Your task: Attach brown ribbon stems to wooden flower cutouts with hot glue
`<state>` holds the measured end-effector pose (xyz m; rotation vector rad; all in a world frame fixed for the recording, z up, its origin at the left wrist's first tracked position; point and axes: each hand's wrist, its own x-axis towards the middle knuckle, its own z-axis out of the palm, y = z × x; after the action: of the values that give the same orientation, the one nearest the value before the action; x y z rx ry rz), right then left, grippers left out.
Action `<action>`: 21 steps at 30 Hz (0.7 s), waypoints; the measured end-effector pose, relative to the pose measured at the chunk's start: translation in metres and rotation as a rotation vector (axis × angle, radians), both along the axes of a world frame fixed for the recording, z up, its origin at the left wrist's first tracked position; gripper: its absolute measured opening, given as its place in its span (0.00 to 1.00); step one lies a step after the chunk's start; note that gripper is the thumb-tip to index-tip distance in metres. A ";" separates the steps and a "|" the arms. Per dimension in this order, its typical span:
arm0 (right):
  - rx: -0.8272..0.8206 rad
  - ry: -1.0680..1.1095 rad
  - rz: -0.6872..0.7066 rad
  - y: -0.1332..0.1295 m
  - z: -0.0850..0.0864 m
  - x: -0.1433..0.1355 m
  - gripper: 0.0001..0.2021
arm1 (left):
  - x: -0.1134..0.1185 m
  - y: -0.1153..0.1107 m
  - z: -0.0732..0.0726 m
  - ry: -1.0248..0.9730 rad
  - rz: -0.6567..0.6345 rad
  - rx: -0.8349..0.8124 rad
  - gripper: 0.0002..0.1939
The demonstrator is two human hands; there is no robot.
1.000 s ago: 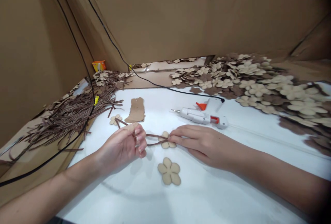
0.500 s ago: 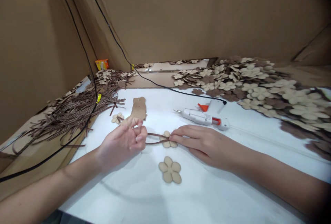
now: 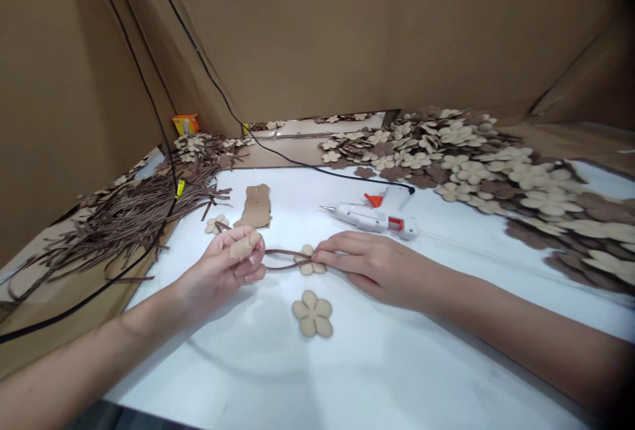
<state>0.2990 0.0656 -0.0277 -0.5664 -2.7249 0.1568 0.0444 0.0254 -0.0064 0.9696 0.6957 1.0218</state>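
Note:
A thin brown braided cord (image 3: 284, 252) runs as a narrow loop between my hands. My left hand (image 3: 214, 270) is closed around its left end, with a beige covering showing on the thumb. The fingers of my right hand (image 3: 373, 262) pinch or press the cord's other end onto a beige flower-shaped piece (image 3: 313, 268) on the white board; the fingertips hide the exact contact. Just below lies a second beige flower (image 3: 312, 314), flat and untouched. Beyond my right hand, a white glue gun (image 3: 364, 216) with an orange trigger rests on its side, its metal nozzle pointing left.
Brown strips (image 3: 133, 218) are heaped at the left. Beige and brown flower pieces (image 3: 476, 169) pile up at the back right. A torn cardboard piece (image 3: 256, 206) and a small flower (image 3: 217, 224) lie behind my left hand. A black cable (image 3: 208, 73) crosses the board's back.
My left hand has turned so its covered thumb shows, still at the cord loop. My right hand stays at the flower. The whole view has shifted, with everything sitting slightly further left.

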 end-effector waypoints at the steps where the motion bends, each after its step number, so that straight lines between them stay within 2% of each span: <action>1: 0.010 -0.004 0.003 0.000 0.001 0.000 0.16 | 0.000 0.000 0.000 0.020 -0.008 0.017 0.13; 11: 0.161 -0.167 -0.007 -0.006 0.005 0.000 0.19 | 0.004 -0.004 -0.009 0.212 -0.022 0.136 0.12; 16: 0.136 -0.116 -0.010 -0.008 0.005 0.000 0.18 | 0.001 -0.002 -0.006 0.173 -0.006 0.166 0.09; 21: 0.082 -0.031 -0.036 -0.009 0.004 0.002 0.19 | 0.001 0.000 -0.005 0.093 -0.015 0.116 0.11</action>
<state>0.3014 0.0565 -0.0237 -0.5992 -2.7343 0.0276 0.0450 0.0256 -0.0113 1.1273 0.7114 1.0173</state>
